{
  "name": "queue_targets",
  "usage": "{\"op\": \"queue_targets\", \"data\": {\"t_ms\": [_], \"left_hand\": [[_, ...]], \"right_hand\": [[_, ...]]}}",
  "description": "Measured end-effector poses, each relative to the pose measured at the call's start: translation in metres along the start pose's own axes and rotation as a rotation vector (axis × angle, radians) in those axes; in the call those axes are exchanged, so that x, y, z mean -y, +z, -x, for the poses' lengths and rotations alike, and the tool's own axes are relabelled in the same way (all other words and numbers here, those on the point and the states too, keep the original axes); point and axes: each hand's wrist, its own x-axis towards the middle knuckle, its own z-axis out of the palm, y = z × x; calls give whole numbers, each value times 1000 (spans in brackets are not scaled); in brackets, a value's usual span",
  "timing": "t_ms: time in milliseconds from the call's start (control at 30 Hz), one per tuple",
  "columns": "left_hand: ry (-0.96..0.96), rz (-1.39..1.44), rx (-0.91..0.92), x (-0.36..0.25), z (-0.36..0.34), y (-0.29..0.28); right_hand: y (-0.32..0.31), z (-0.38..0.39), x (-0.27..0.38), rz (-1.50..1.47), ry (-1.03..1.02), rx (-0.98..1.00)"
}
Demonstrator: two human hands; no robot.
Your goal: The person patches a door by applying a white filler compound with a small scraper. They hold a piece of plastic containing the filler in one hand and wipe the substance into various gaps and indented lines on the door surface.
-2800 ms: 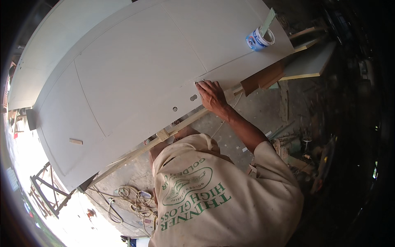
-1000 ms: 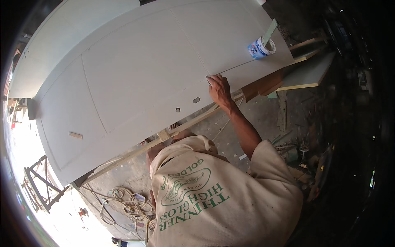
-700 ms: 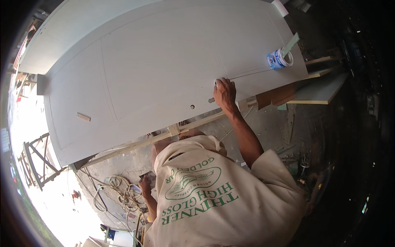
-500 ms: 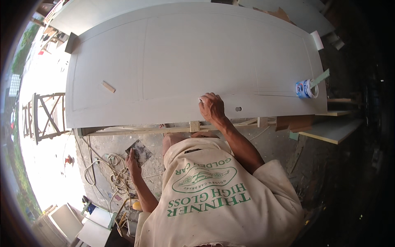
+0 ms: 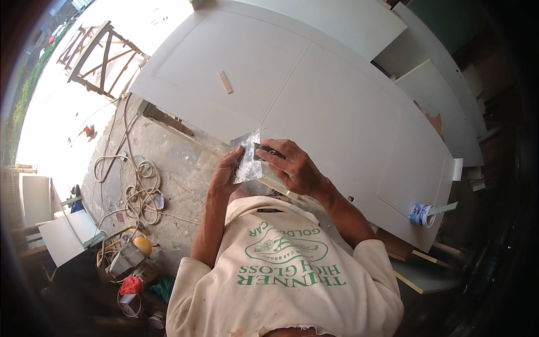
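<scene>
My left hand [image 5: 223, 170] is closed on the edge of a thin square plate [image 5: 245, 172] smeared with white paste. Pinched in my right hand [image 5: 297, 167] is a small dark scraper [image 5: 263, 151], its edge at the paste-covered face. Both hands are together in front of my body, by the near edge of a large pale grey panel [image 5: 342, 106]. The panel lies flat, with thin lines on its face and a small hole [image 5: 351, 198] close to the near edge.
On the panel are a short wooden strip [image 5: 224, 82] and, at the right, a paint can [image 5: 419, 214] with a green stick [image 5: 443, 208] in it. Coiled hoses [image 5: 135, 194] and a small machine [image 5: 130, 258] lie on the floor at left. More boards [image 5: 435, 92] stand behind.
My right hand has left the panel's surface and come to the plate. My left hand has raised the plate from low at the left. The view has turned, so the panel appears slanted.
</scene>
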Motion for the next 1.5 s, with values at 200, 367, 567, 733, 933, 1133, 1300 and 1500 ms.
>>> {"op": "queue_targets", "data": {"t_ms": [200,367,567,733,933,1133,1300,1500], "left_hand": [[275,-44,-31,-40,14,-6],[485,30,-92,-77,25,-17],[579,115,-80,-124,37,-65],[511,130,-96,-159,45,-90],[587,132,-133,-175,35,-105],[668,173,-210,-204,50,-126],[477,127,-161,-208,66,-135],[396,84,-243,-182,51,-160]], "right_hand": [[40,-40,-6,-148,6,34],[81,-77,1,-150,135,77],[125,-111,-3,-251,233,117],[150,-170,-4,-1217,726,-57],[219,-205,-6,-1305,981,-64],[270,-190,-14,-1254,1078,-61],[283,-211,-14,-1219,884,-181],[290,-223,-40,-1165,903,188]]}}
